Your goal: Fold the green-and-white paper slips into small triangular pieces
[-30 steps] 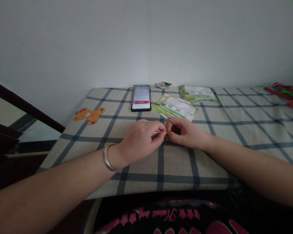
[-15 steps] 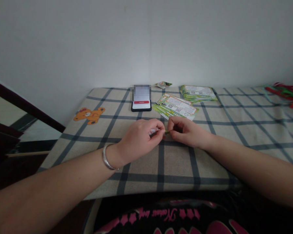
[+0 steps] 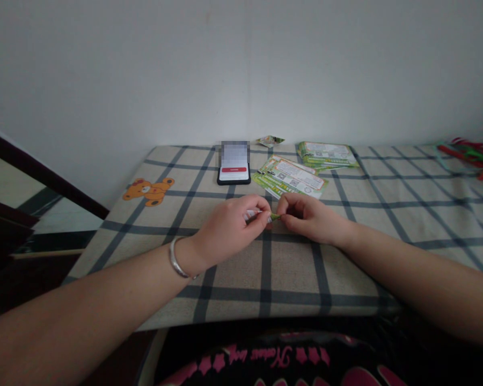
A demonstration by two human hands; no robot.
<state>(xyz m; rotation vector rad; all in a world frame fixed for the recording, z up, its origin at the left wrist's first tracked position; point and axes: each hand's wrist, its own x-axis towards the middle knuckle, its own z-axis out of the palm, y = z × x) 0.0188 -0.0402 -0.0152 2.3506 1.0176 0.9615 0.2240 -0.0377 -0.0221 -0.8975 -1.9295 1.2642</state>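
Between my hands is a small piece of folded green-and-white printed paper [image 3: 274, 216], mostly hidden by the fingers. My left hand [image 3: 235, 225], with a silver bangle [image 3: 177, 258] at the wrist, is closed on its left part. At its right tip, the thumb and forefinger of my right hand [image 3: 308, 215] are pinched together on the green end. Just beyond the hands lie several printed green-and-white cards [image 3: 292, 177], overlapping one another.
A phone [image 3: 234, 170] with a lit screen lies behind my left hand. Near the wall are a folded paper piece [image 3: 270, 141] and a card stack [image 3: 327, 154]. Red and green items [image 3: 473, 153] sit far right. The checked tablecloth [image 3: 233, 279] bears a bear picture [image 3: 148, 191] at left.
A little more of the green paper end shows between my fingertips. Both hands keep nearly the same place and grip; the whole view has shifted very slightly.
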